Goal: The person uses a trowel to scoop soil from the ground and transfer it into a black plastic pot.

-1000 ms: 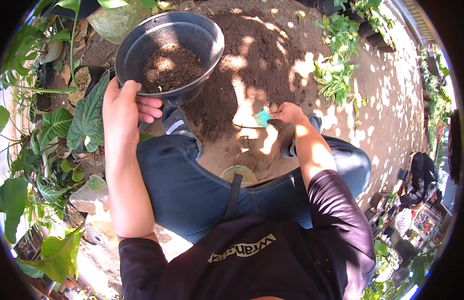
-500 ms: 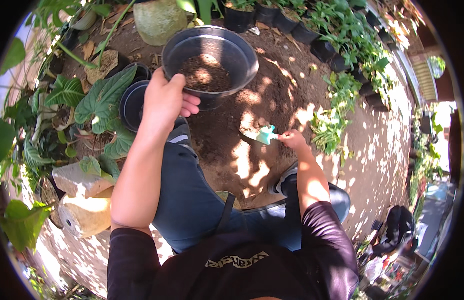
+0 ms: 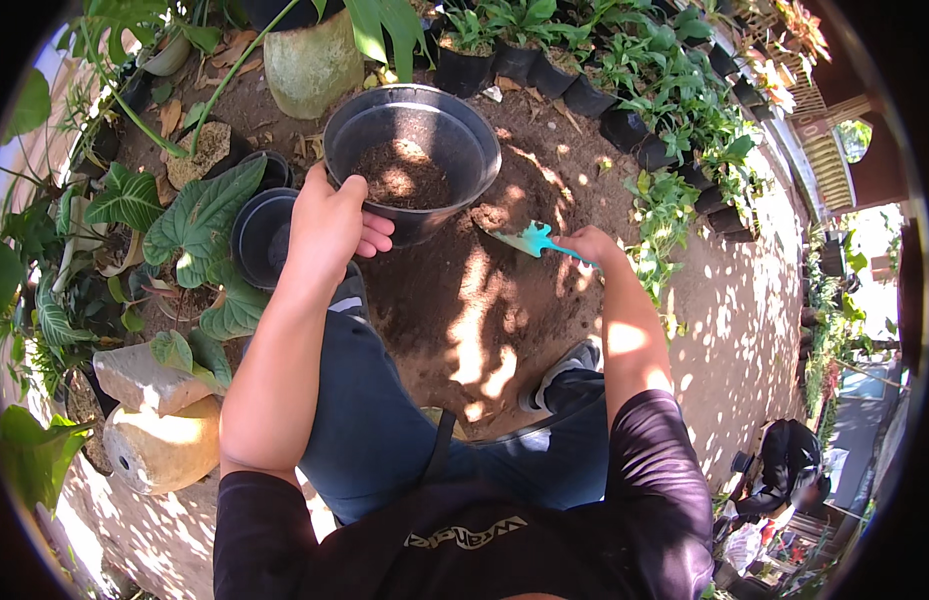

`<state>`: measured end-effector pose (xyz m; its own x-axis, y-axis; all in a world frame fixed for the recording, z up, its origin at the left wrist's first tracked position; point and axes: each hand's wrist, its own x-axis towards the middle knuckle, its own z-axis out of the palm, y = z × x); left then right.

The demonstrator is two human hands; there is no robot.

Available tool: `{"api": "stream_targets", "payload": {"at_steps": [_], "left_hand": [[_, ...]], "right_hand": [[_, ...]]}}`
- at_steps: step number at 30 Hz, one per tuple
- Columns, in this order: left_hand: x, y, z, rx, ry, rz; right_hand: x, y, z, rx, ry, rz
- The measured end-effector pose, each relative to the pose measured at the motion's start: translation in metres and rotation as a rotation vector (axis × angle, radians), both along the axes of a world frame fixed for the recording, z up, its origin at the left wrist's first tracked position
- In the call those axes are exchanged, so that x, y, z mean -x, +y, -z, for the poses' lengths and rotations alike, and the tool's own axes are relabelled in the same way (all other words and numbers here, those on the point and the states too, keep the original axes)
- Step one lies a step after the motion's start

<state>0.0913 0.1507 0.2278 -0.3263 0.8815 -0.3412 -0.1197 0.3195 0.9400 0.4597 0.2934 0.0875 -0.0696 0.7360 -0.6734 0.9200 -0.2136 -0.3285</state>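
My left hand (image 3: 331,220) grips the near left rim of a wide black plant pot (image 3: 471,150), thumb on top and fingers below. Dark soil (image 3: 399,178) lies in the bottom of the pot, partly sunlit. My right hand (image 3: 592,247) is closed round the handle of a hand trowel (image 3: 533,239) with a turquoise neck. The trowel points left, and its blade tip is close to a small clump of brown soil (image 3: 489,215) just right of the pot. Part of the blade is hard to make out against the ground.
Two smaller black pots (image 3: 256,235) stand left of my left hand, beside large leafy plants (image 3: 199,225). Several potted seedlings (image 3: 584,95) line the far right edge of the soil patch. A pale stone block (image 3: 309,70) is behind the pot; rounded stones (image 3: 164,440) lie at left.
The trowel has moved up toward the pot, its blade now by the soil clump and its handle showing more. My left hand keeps its hold on the pot's rim.
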Motion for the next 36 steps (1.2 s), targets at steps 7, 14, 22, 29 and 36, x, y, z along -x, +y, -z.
{"api": "stream_targets", "payload": {"at_steps": [7, 14, 22, 29, 36], "left_hand": [[-0.002, 0.001, -0.003, -0.004, 0.017, -0.004], [-0.001, 0.003, 0.001, -0.002, 0.033, 0.024], [-0.001, 0.000, -0.004, -0.013, 0.025, 0.029], [-0.001, -0.005, -0.008, -0.004, 0.062, 0.023], [0.014, -0.009, -0.003, -0.004, 0.110, -0.019]], "right_hand": [[0.018, 0.016, -0.019, 0.054, -0.049, 0.049], [0.029, 0.004, -0.005, 0.165, 0.026, 0.182], [0.018, -0.005, -0.010, 0.471, 0.226, 0.400], [0.005, -0.050, 0.018, 0.508, 0.462, 0.340], [0.034, -0.118, 0.099, 0.538, 0.031, -0.374]]}}
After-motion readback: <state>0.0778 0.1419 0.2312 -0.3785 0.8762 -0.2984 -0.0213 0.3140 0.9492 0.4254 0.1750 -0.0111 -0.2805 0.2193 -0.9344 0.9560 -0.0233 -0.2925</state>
